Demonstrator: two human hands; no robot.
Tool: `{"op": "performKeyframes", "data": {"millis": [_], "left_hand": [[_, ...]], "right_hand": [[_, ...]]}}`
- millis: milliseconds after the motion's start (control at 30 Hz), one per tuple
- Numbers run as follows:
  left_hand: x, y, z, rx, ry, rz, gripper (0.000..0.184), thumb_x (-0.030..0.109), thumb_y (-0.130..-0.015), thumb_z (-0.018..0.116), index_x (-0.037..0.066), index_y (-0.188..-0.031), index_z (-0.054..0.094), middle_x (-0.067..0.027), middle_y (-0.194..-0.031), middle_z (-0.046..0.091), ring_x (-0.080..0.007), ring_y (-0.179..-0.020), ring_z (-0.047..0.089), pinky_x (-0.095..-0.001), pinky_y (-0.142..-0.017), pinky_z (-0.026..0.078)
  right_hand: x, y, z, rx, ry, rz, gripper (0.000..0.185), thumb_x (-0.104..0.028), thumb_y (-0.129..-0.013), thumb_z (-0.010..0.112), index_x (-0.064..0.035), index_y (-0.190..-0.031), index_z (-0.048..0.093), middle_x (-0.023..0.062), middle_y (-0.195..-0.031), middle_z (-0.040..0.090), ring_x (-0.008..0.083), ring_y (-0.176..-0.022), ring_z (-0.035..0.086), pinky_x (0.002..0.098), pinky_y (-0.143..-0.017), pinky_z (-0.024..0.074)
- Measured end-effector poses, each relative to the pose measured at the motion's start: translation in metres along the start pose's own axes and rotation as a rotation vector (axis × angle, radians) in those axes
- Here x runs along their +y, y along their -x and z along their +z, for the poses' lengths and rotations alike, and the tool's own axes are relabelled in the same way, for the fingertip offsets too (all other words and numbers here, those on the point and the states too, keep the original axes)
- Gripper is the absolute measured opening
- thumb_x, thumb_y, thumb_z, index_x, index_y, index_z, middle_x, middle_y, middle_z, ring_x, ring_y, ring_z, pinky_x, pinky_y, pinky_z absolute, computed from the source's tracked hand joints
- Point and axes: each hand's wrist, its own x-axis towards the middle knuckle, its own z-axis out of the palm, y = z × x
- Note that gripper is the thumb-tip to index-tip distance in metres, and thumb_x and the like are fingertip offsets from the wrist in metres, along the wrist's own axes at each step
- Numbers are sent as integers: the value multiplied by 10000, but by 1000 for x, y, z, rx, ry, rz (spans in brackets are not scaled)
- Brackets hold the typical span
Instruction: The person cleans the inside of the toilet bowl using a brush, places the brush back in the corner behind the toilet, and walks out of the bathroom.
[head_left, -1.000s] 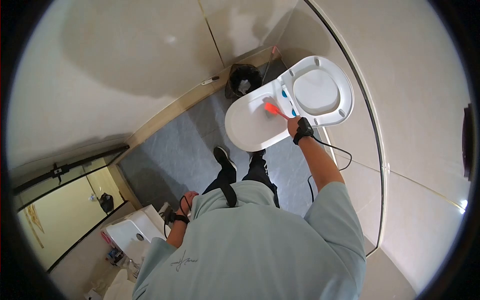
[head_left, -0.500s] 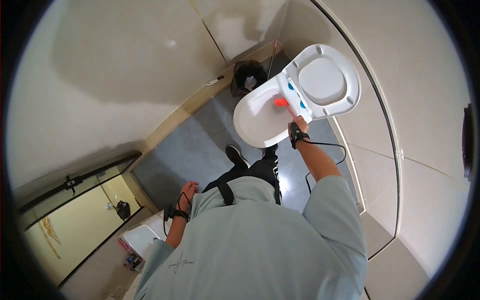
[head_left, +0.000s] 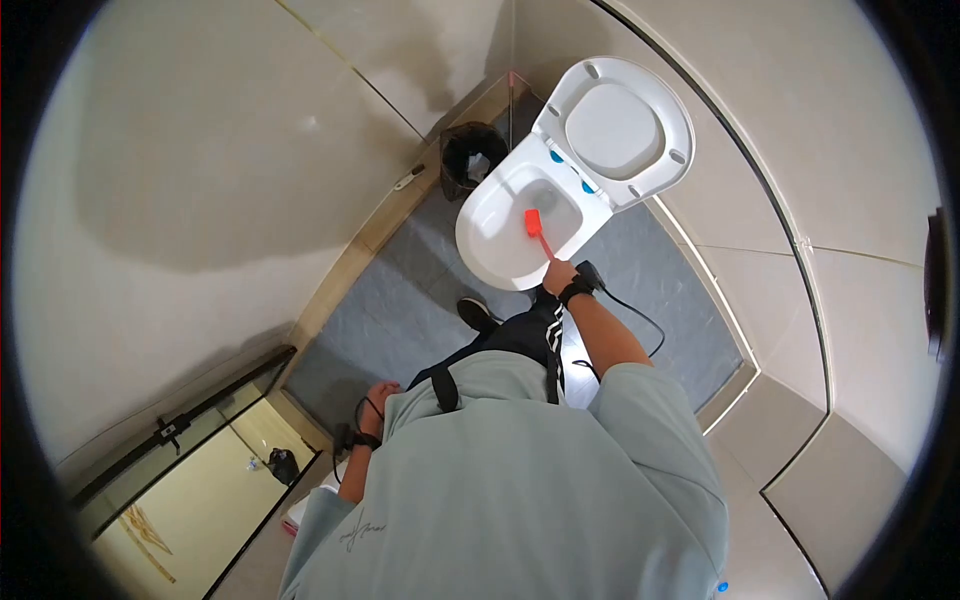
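Observation:
My right hand (head_left: 560,276) is closed round the handle of a red toilet brush (head_left: 533,223). The brush head is over the inside of the white toilet bowl (head_left: 468,238), towards its middle. Behind the bowl, the seat and lid (head_left: 612,130) are raised, with blue patches near the hinge. At my left side, next to the hem of my shirt, my left hand (head_left: 381,394) hangs with loosely bent fingers and nothing visible in it. Both wrists wear black straps with small devices and cables.
Beside the toilet stands a black-lined trash bin (head_left: 459,178) with paper inside. A thin pole (head_left: 512,108) leans in the corner behind it. A small white object (head_left: 409,178) lies on the ledge along the wall. A mirror (head_left: 205,490) is at lower left.
My right hand has drawn the brush from near the hinge side towards the front of the bowl. The head view has shifted. My left hand stays by my side.

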Motion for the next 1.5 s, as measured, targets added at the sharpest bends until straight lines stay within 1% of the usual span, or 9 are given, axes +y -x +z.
{"op": "performKeyframes", "data": {"millis": [333,467,533,700,1067,1100,1333,1433,1500], "left_hand": [[1,-5,-15,150,61,-209,187,128,-788,418,28,-899,530,-38,-651,517,-106,-572,486,-239,-537,406],[-47,7,-15,131,10,-162,186,132,-783,433,23,-885,543,-65,-713,553,-136,-635,520,-256,-587,425],[-73,8,-13,105,-23,-105,184,131,-783,439,17,-881,545,-78,-748,564,-147,-672,530,-264,-614,429],[-87,13,14,66,81,-74,212,143,-794,452,-17,-909,529,-89,-848,562,-161,-772,523,-282,-698,419],[-5,-22,47,27,115,-129,213,165,-793,421,36,-915,538,-57,-714,543,-130,-631,516,-255,-574,426],[0,-23,46,62,238,-138,213,163,-790,420,42,-917,540,-52,-699,538,-120,-610,511,-250,-560,424],[23,7,63,216,214,-158,215,146,-786,396,32,-900,538,-43,-667,522,-113,-609,510,-246,-549,424],[38,38,81,276,-36,43,219,161,-795,401,21,-885,542,-59,-680,535,-146,-643,522,-276,-586,425],[-12,42,86,332,-696,585,251,209,-812,407,6,-863,546,-87,-730,558,-190,-706,531,-305,-640,415]], "right_hand": [[48,-69,65,-108,-676,496,178,-144,-693,459,-25,-779,559,176,-697,581,309,-682,577,367,-615,469],[84,-105,171,-55,-1024,-352,118,-137,-742,422,-89,-789,519,45,-456,423,182,-338,412,273,-289,304],[32,-50,83,-154,-1217,216,155,-112,-708,417,-31,-765,537,126,-561,547,231,-520,570,298,-474,451],[-15,51,3,-49,-435,-88,238,-122,-650,451,18,-826,529,252,-756,546,383,-705,554,417,-640,460],[8,-3,-6,-140,-430,195,227,-164,-684,490,27,-786,558,226,-772,575,339,-747,575,391,-643,474],[8,5,-22,-108,-524,192,237,-93,-681,426,93,-812,491,249,-716,559,333,-611,588,364,-493,491],[21,58,-32,-183,-352,-78,250,-133,-672,448,73,-786,532,270,-760,549,389,-778,543,427,-686,449],[29,51,-38,-109,-328,-70,223,-135,-670,474,48,-764,560,239,-745,566,361,-743,566,415,-658,466],[35,30,-27,-97,-339,-32,211,-139,-683,468,39,-738,567,233,-774,566,364,-766,562,404,-683,462]]}}
